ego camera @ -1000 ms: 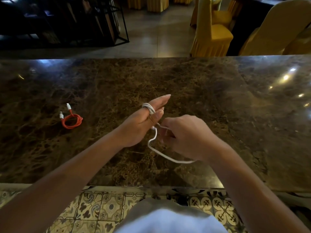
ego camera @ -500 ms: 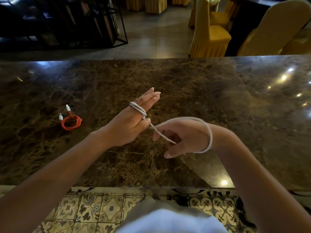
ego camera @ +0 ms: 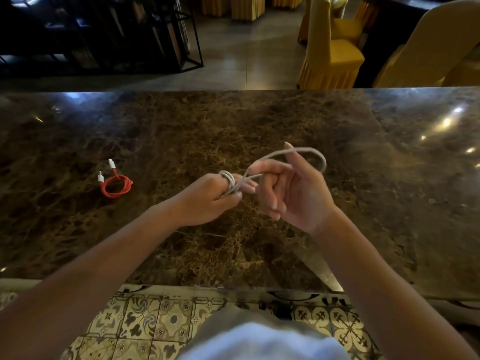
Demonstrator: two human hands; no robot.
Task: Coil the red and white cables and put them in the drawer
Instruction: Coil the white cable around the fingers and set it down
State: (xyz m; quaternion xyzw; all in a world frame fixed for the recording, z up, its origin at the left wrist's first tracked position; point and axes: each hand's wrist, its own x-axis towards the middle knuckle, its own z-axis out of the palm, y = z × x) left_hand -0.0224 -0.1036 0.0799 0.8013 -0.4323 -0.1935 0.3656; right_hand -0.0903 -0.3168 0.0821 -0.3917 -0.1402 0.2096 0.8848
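**Two cables, two hands, one marble counter**

One white cable (ego camera: 285, 152) is wound round the left hand's (ego camera: 205, 201) fingers, thumb pinching it; the right hand (ego camera: 293, 193), at 3 o'clock, fingers curled, carries its loop. One coiled red cable (ego camera: 117, 184) lies on the counter (ego camera: 363, 178) at 9 o'clock, well apart

right hand (ego camera: 291, 190): turned palm-up | white cable (ego camera: 306, 151) loop: now arcs behind fingers (ego camera: 270, 168)

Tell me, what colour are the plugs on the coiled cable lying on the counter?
White, on the red cable; the head view shows them.
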